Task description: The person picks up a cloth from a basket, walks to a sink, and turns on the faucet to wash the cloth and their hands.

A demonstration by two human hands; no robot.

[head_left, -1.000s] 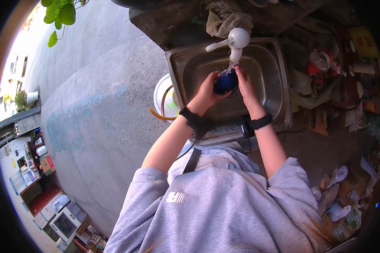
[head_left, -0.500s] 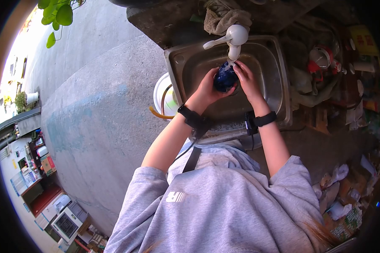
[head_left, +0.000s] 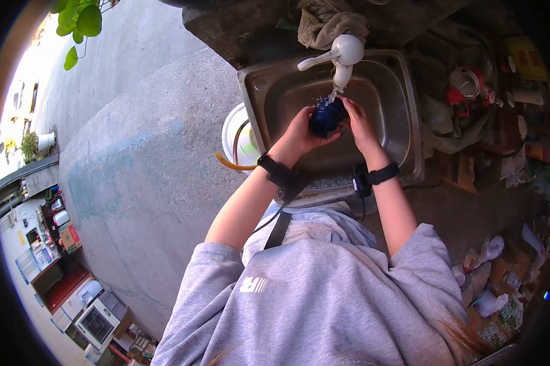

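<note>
Under the white faucet (head_left: 348, 51), a dark blue rounded object (head_left: 327, 117) is held between both hands above the sink. Its exact kind is hard to make out. Water (head_left: 334, 93) runs from the spout and splashes onto its top. My left hand (head_left: 301, 129) is closed around its left side and underside. On the other side, my right hand (head_left: 361, 125) presses against it with fingers near the top edge. The metal sink (head_left: 403, 122) surrounds both hands.
A cloth (head_left: 323, 27) lies behind the faucet. Left of the sink stands a white bucket (head_left: 229, 134) with a yellowish hose (head_left: 229, 162). Crumpled cloth and a red-and-clear item (head_left: 464, 85) sit to the right. Paper and plastic litter (head_left: 494, 287) lies lower right.
Both hands have shifted the blue object slightly down, away from the spout. More of the falling water and its splash now shows.
</note>
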